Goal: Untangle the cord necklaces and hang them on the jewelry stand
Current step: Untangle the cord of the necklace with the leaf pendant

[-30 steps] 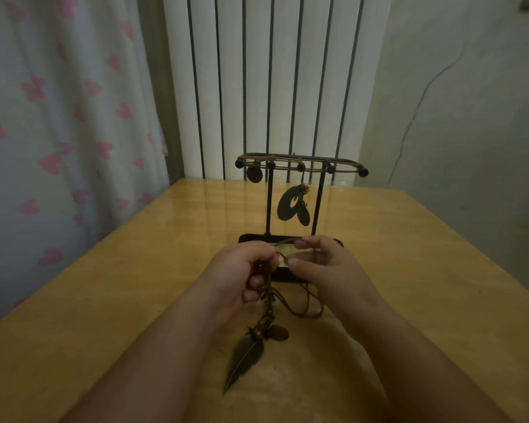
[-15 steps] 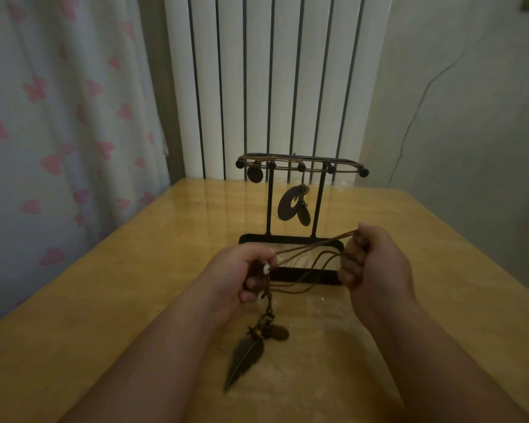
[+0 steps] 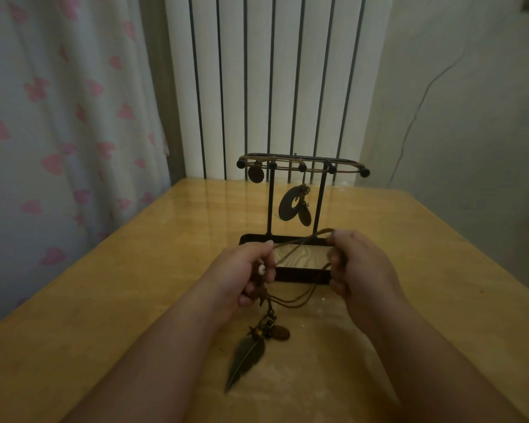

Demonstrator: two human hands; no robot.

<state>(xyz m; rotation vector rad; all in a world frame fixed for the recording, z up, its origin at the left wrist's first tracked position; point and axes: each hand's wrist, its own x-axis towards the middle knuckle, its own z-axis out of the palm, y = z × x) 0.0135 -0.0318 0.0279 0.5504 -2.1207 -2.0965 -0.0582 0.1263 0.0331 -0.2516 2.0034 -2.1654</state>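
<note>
Wooden table [image 3: 104, 300], centre frame: left hand [image 3: 245, 271] and right hand [image 3: 362, 270], apart, each grip the cord necklace [image 3: 300, 243], stretched left-right between them; jewelry stand [image 3: 269, 203] directly beyond, upper centre, equally near both.

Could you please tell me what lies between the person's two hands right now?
In the head view, brown cord strands span from the left hand to the right hand; behind them sits the jewelry stand's base.
</note>
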